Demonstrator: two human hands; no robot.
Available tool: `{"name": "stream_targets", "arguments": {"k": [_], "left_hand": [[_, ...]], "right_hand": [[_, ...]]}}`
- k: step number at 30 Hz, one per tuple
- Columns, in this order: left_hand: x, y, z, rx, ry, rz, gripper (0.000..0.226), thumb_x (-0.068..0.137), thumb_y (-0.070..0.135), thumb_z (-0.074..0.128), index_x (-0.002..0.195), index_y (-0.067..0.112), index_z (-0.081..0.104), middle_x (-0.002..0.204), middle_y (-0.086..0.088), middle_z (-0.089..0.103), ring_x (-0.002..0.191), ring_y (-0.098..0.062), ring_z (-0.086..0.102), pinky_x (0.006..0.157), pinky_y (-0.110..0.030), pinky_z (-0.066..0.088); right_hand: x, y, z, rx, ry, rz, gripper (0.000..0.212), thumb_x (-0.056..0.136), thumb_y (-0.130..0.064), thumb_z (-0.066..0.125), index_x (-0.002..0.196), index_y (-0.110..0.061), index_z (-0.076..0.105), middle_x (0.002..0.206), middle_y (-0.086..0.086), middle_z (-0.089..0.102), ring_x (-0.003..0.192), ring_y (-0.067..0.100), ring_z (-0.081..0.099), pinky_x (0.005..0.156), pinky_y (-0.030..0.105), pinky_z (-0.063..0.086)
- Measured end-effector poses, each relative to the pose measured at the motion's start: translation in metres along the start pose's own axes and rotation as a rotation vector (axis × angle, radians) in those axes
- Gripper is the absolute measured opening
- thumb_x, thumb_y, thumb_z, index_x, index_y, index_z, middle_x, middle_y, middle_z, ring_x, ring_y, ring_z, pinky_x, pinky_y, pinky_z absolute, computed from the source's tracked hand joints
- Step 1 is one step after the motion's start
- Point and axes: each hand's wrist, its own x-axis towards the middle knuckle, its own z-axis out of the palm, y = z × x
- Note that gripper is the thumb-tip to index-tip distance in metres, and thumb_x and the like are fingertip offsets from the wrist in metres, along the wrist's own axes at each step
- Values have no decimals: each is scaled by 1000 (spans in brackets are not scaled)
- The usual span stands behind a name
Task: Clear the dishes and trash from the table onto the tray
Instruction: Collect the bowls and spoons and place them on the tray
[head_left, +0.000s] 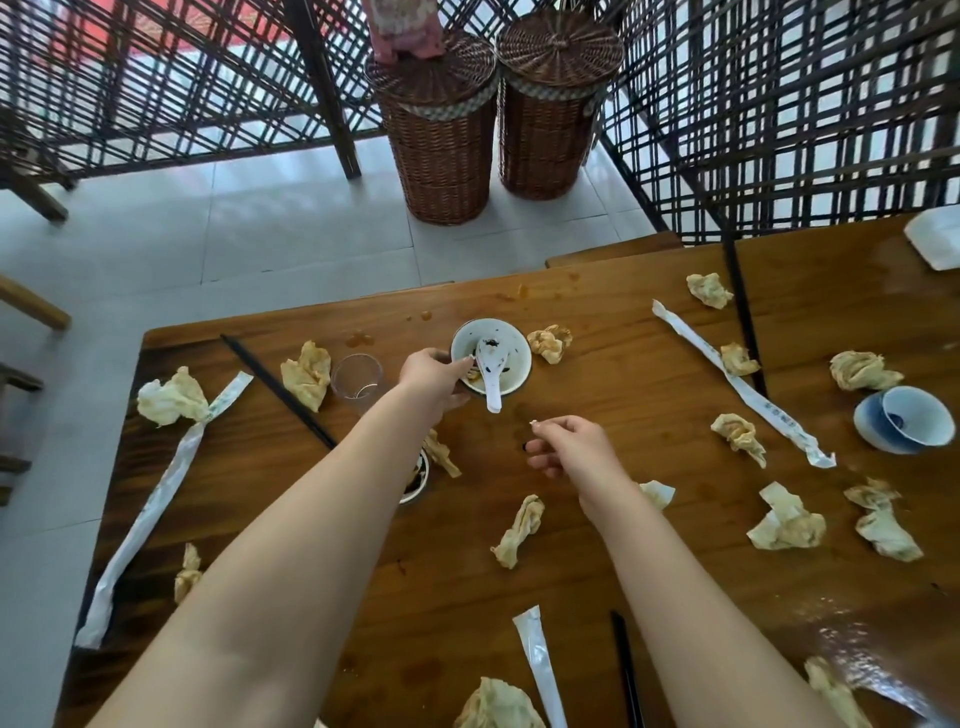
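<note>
Head view: left hand (434, 374) grips the left rim of the bowl (491, 358); a spoon (492, 376) lies in it, handle jutting over the near edge.
Right hand (566, 447): fingers curled, near the bowl's near side but apart from it; whether it pinches a scrap I cannot tell.
Lift: probably best kept level, so dregs and spoon do not tip out; the right hand could steady the handle.
Bowl: mid worktop (623, 364), between a glass (357, 376) and a crumpled napkin (549, 343).
Tray: not in view.

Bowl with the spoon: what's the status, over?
Left hand grips bowl rim, spoon inside. Right hand nearby, grip unclear. Glass close by; no tray in view.
</note>
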Motion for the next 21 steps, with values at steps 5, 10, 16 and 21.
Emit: {"name": "stream_targets", "arguments": {"k": [5, 10, 16, 21], "left_hand": [[-12, 3, -1, -24, -14, -13, 39, 89, 6, 64, 125, 3, 49, 111, -16, 61, 99, -28, 66, 76, -37, 58], [-36, 4, -12, -42, -82, -1, 45, 90, 6, 63, 131, -1, 45, 103, -15, 64, 91, -26, 69, 73, -35, 59], [-82, 0, -33, -51, -119, 33, 38, 89, 13, 66, 123, 1, 53, 99, -11, 67, 80, -20, 71, 71, -31, 60], [-132, -12, -53, -151, -88, 10, 21, 89, 12, 65, 105, 8, 53, 88, -7, 64, 73, -19, 68, 55, -25, 58]], "right_hand": [[-7, 5, -2, 32, -33, -1, 7, 93, -19, 59, 92, -12, 60, 81, 3, 67, 66, 13, 64, 64, 25, 46], [-17, 5, -10, 67, -55, -24, 7, 92, -20, 61, 93, -13, 60, 88, 7, 70, 73, 16, 67, 69, 27, 51], [-44, 8, -18, 83, -131, -46, 9, 93, -22, 61, 97, -14, 61, 92, 6, 71, 75, 14, 68, 69, 28, 55], [-73, 15, -22, 65, -187, -117, 14, 93, -24, 60, 104, -15, 62, 99, 4, 71, 86, 15, 69, 81, 32, 55]]}}
